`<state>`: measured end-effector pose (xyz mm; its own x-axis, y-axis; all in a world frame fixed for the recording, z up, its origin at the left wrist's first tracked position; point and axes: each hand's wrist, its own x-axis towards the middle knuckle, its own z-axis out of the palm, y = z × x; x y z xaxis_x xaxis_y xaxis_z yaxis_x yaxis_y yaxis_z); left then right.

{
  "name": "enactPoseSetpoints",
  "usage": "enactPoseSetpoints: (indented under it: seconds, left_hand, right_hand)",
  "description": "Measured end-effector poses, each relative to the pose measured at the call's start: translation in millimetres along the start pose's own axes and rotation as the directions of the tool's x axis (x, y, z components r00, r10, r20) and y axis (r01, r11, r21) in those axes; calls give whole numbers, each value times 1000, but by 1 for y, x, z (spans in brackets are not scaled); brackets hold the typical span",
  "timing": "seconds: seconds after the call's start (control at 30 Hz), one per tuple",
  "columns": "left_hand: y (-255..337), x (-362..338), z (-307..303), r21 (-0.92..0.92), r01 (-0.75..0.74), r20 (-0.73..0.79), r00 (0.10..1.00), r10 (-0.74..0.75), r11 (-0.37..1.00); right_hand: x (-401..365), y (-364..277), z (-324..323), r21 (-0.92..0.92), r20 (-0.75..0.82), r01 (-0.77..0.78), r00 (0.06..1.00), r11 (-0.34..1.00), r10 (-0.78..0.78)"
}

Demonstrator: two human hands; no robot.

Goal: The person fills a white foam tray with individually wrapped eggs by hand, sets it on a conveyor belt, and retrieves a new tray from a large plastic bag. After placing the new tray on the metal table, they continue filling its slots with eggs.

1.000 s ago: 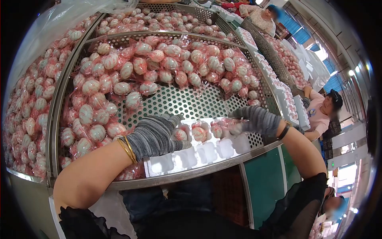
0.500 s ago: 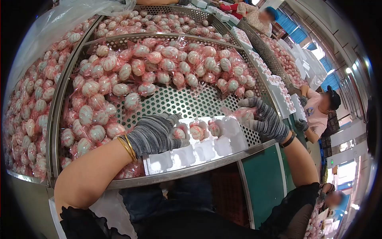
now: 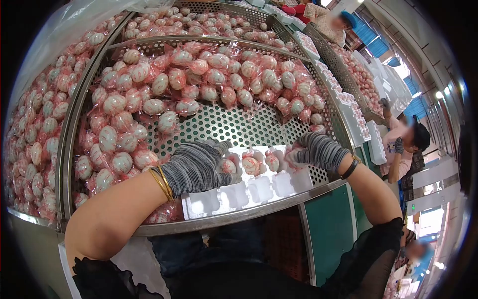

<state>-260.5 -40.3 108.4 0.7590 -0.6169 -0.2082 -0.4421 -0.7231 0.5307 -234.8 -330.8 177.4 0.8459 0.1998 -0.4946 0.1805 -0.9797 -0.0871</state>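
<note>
A white foam tray (image 3: 259, 192) with two rows of hollows lies at the near edge of a perforated metal bin. Wrapped eggs with red print sit in its far row, one of them (image 3: 250, 166) near the middle. My left hand (image 3: 196, 167), in a grey striped glove, is at the tray's left part, its thumb and fingers around a wrapped egg (image 3: 227, 166). At the far row's right end, my right hand (image 3: 318, 152), gloved alike, has its fingers closed on another wrapped egg (image 3: 297, 157), partly hidden by the fingers.
Wrapped eggs (image 3: 214, 77) are heaped along the bin's back and left. The bin's metal rim (image 3: 249, 212) runs along the front. More eggs (image 3: 37, 139) lie at the far left. Filled trays (image 3: 348, 112) line the right side, where a person in pink (image 3: 401, 149) works.
My right hand has moved left and down with the wrapped egg, from beyond the tray's right corner to its far-row end. My left hand stays at the tray.
</note>
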Motion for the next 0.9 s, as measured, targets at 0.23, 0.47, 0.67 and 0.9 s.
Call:
enactPoseSetpoints:
  seconds: [0.23, 0.47, 0.67, 0.9]
  left_hand:
    - [4, 1, -5, -2, 26, 39, 999, -26, 1000]
    - [3, 3, -1, 16, 38, 35, 999, -39, 999]
    - [5, 4, -2, 63, 20, 46, 999, -23, 998]
    - [6, 1, 0, 55, 24, 20, 999, -25, 998]
  right_hand:
    - [-20, 12, -7, 220, -96, 313, 949, 924, -299]
    - [-7, 27, 16, -365, -116, 323, 915, 873, -387]
    - [0, 22, 21, -315, -195, 483, 810, 817, -553]
    - [13, 15, 30, -356, -95, 330, 918, 874, -385]
